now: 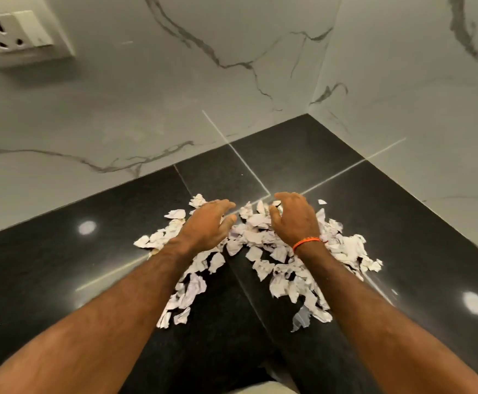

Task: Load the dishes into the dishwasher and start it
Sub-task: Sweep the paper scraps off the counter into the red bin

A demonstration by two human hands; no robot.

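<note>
No dishes and no dishwasher in view. The head view shows only a black stone counter in a corner of marble-look wall, with a wall socket at upper left. So where the task's own things are can't be told from here.

What's actually in hand: a pile of torn paper scraps spread across the counter, thickest at the far middle, trailing toward the person in two loose arms.

Pose: both forearms reach forward, palms down. Left hand sits on the left part of the pile, fingers lightly curved and pointing toward the right hand. Right hand, orange thread band on the wrist, sits on the right part, fingers curved down into the scraps, thumb toward the middle. The hands are apart, with a gap of scraps between them. Neither looks clamped on anything; both look relaxed, resting on or just over the paper. Whether the right fingertips pinch a scrap is hidden.

Judgement: this looks like gathering or spreading the scraps, not loading dishes, so task progress reads as nil.

To gather well:
- keep palms low and flat, sweep inward from the outer edges
- pull in the near trailing bits and the stray scraps at far left and far right
- go slow; light paper scatters and slides on polished stone
</note>
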